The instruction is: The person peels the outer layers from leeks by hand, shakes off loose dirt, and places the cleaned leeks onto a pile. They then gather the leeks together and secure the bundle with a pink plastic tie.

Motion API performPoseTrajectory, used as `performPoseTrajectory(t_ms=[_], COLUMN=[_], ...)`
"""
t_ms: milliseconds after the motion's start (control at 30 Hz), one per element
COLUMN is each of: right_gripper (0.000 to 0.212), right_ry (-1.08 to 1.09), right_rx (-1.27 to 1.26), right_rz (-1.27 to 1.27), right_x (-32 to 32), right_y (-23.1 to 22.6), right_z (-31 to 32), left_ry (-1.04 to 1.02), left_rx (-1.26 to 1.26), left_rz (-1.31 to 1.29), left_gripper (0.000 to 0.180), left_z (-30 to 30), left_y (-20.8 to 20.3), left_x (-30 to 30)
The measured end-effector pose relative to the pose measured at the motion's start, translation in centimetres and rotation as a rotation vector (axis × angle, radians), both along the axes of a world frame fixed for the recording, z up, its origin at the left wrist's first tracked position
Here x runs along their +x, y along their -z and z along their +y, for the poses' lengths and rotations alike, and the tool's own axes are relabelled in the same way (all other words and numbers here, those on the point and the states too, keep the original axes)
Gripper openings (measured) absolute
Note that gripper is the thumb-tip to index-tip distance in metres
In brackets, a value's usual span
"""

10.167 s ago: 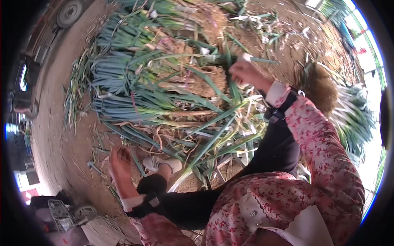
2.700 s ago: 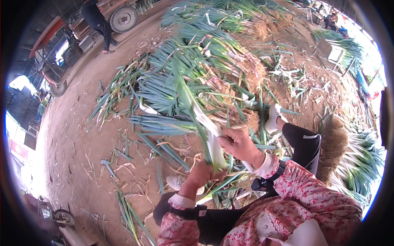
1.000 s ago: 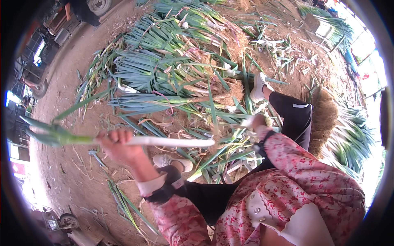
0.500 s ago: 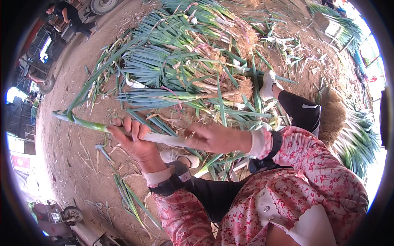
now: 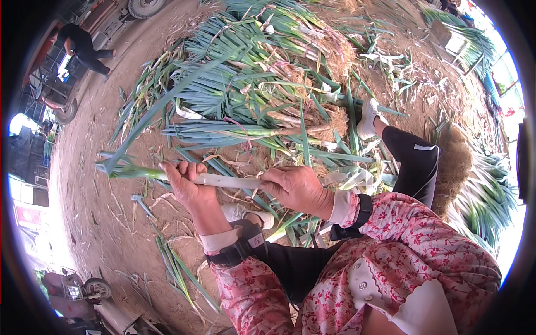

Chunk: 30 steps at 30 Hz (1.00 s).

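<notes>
Head view: leek (image 5: 230, 181) spans left grip (image 5: 191, 188), right grip (image 5: 300, 190) (white between).

leek stalk (image 5: 231, 181): white | leek leaves (image 5: 137, 172): green | sleeves (image 5: 430, 234): pink, red floral | trousers (image 5: 410, 167): black

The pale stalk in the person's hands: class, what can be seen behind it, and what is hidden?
Around the edges of the stalk, brown soil and loose green leaves show behind it. Whatever the stalk, left hand and right hand directly cover cannot be seen.
</notes>
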State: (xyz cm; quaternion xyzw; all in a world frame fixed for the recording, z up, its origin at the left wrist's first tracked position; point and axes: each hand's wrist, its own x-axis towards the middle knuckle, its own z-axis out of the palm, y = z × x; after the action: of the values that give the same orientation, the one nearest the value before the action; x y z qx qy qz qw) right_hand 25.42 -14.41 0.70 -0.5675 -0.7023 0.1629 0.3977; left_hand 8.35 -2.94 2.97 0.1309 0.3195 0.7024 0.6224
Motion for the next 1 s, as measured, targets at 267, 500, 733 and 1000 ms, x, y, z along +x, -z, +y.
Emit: performPoseTrajectory(t_ms=[267,500,733,1000], right_gripper=[0.017,0.022,0.026,0.029], right_ry=[0.066,0.358,0.687,0.587], right_rx=[-0.174,-0.335,-0.681,-0.784], right_rz=[0.089,0.323,0.474,-0.503], right_x=[-0.5,1.3,5.4,18.9], right_y=[-0.1,4.3,9.7,16.6], right_z=[-0.1,3.1,5.1,0.0], left_ry=[-0.026,0.192,0.269,0.293], left_rx=[0.176,0.377,0.491,0.608], left_rz=[0.074,0.009,0.003,-0.200], left_gripper=[0.032,0.032,0.031,0.039], left_z=[-1.0,-2.0,-2.5,-2.3], left_y=[-1.0,-1.7,-1.3,-1.7], left_x=[0.6,0.8,0.2,-2.4])
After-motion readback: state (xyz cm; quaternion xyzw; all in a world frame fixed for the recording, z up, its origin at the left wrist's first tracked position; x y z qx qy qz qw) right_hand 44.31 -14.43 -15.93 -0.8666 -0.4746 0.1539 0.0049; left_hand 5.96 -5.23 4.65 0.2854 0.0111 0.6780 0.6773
